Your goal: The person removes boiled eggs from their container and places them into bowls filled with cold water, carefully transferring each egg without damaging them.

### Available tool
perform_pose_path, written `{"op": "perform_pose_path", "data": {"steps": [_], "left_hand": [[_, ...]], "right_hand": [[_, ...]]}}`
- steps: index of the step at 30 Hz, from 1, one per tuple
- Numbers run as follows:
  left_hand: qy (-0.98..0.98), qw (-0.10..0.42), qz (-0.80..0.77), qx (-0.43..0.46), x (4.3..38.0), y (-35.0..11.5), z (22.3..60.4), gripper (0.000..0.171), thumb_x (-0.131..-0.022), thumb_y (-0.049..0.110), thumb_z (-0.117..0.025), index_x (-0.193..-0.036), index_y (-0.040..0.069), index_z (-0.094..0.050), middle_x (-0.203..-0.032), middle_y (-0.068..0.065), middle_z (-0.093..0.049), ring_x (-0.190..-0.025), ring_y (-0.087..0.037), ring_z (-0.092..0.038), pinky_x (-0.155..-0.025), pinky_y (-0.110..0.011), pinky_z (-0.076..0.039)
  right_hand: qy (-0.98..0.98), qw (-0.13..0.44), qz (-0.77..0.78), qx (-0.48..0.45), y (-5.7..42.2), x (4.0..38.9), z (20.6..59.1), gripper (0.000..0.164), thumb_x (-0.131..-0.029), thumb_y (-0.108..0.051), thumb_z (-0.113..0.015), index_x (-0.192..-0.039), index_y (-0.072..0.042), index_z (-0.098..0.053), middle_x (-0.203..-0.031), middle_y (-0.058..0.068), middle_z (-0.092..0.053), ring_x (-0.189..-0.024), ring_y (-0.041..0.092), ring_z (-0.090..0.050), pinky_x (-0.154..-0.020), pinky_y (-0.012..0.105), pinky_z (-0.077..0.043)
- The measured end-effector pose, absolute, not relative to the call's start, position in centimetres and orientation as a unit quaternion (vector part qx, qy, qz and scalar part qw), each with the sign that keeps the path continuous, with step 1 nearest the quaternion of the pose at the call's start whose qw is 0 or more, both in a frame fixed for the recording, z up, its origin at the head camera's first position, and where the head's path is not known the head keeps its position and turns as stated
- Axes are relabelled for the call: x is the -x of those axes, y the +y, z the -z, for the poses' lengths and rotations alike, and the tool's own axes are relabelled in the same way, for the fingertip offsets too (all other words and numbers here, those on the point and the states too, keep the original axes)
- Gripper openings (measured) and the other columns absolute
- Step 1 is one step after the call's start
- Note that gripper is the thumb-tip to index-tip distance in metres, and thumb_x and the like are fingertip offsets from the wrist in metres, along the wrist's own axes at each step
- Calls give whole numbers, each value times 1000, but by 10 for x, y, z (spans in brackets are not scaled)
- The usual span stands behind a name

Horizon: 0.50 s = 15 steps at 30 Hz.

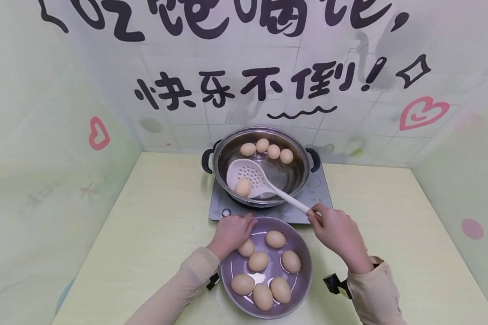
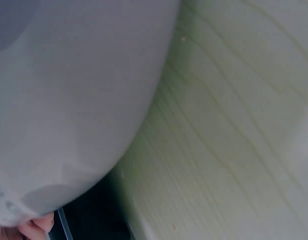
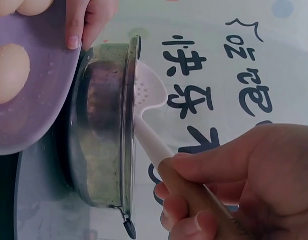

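Observation:
My right hand (image 1: 339,232) grips the wooden end of a white slotted skimmer (image 1: 247,174); in the right wrist view its fingers wrap the brown handle (image 3: 186,192). One egg (image 1: 242,187) lies on the skimmer's head, which is over the steel pot (image 1: 261,204) at its left side. Several eggs (image 1: 273,151) sit along the pot's far inner wall. My left hand (image 1: 233,232) grips the far left rim of a purple bowl (image 1: 305,246), thumb at the rim. Several eggs (image 1: 258,261) lie in that bowl. In the left wrist view the bowl's outer side (image 2: 83,100) hides most of the hand.
The pot stands on a flat grey cooktop (image 1: 319,196), directly beyond the bowl. Its black handles (image 1: 314,160) stick out at both sides. A printed backdrop (image 1: 244,108) rises behind and on both sides of the pale wood-look table (image 1: 162,203).

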<state>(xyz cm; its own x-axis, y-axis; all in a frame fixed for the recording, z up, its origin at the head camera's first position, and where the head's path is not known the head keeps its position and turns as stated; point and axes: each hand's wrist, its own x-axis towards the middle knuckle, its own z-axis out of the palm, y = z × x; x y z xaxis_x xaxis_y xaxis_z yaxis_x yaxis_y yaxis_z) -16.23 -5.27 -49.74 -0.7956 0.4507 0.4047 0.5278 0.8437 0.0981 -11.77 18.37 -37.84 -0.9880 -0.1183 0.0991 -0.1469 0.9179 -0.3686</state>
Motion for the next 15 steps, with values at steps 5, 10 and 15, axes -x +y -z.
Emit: {"op": "perform_pose_path", "data": {"steps": [5, 10, 15], "left_hand": [[-941, 193, 103, 260, 162, -53, 498, 25, -89, 33, -55, -71, 15, -52, -51, 0, -56, -46, -22, -57, -38, -32, -36], [-942, 191, 105, 257, 162, -53, 497, 25, -89, 33, -55, -71, 15, -52, -51, 0, -56, -47, -22, -57, -39, -33, -36], [-944, 182, 104, 255, 162, -52, 497, 26, -89, 33, -54, -71, 15, -52, -51, 0, -56, -47, -22, -57, -39, -32, -36]], "right_hand": [[-977, 17, -201, -73, 191, 119, 375, 12, -90, -20, -55, -88, -12, -63, -52, -4, -40, -44, 13, -37, -42, 29, -28], [-975, 3, -205, -81, 196, 121, 373, 14, -90, -22, -55, -82, -12, -60, -52, -4, -38, -45, 13, -36, -43, 28, -28], [-974, -15, -211, -78, 201, 119, 370, 16, -91, -24, -54, -82, -12, -61, -53, -4, -39, -46, 13, -36, -43, 29, -28]]}}
